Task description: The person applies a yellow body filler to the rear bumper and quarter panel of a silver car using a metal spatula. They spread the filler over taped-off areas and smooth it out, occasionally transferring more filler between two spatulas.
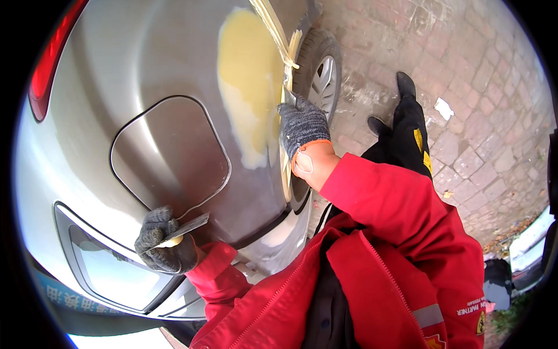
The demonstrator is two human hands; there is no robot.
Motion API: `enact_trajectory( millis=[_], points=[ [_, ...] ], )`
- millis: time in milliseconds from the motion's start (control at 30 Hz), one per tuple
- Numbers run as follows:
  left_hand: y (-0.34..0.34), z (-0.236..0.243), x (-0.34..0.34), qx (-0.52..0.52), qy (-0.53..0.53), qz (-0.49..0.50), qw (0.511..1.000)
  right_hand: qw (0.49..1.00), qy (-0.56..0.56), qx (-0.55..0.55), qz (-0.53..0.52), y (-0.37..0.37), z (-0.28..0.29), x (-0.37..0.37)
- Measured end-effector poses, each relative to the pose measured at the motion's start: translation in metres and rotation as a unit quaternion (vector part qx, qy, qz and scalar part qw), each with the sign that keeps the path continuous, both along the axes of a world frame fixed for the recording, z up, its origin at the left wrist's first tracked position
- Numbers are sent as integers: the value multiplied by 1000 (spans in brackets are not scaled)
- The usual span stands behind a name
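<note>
Head view: at left, silver car; upper centre, yellow filler, masking tape, closed right grip apparently on scraper; lower left, closed left grip around metal blade. Probably levelling filler; next needing flat strokes.

The flap lay left of the filler, with tape along the filler's right edge and the wheel beyond. In view, the left hand, a scraper in its fingers, was below the flap; the right hand overlapped the tape.
</note>
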State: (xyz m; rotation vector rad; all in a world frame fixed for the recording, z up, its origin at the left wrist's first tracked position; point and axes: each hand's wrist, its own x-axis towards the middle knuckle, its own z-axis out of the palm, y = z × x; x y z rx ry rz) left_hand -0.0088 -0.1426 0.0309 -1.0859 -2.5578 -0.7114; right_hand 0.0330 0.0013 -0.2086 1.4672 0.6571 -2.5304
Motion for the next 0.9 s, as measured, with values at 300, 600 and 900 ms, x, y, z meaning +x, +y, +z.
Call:
enact_trajectory(
  millis=[300, 600, 900],
  points=[
    [-7, 5, 2, 94, -94, 21, 991, 983, -21, 176, 39, -19, 17, -11],
    [-9, 11, 2, 126, -158, 44, 978, 959, -19, -236, -156, 12, 12, 50],
    [13, 10, -5, -71, 3, 12, 997, 974, 109, 76, 184, 24, -30, 15]
  ],
)
